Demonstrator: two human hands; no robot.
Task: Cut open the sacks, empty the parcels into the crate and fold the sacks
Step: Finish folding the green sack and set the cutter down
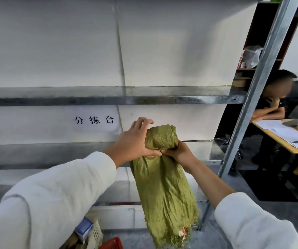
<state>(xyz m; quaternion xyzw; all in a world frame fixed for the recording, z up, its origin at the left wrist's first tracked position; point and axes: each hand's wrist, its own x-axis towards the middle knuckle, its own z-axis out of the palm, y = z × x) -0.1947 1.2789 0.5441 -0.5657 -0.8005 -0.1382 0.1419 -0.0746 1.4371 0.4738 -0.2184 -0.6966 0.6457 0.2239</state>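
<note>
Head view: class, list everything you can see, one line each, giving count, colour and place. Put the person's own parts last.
sack: one, green, held in the air before the shelves, top end rolled
shelves: at least three, grey metal, against the white wall
post: one, grey metal, right of the shelves
sign: one, white with black characters, on the wall
crate: one, red, bottom edge, mostly cut off
box: one, blue and white, bottom left
desk: one, yellowish, far right
papers: several, white, on the desk
seated person: one, dark top, behind the desk
sleeves: two, white, lower corners
left hand: one, fingers curled over the roll
right hand: one, gripping the sack under the roll
</note>
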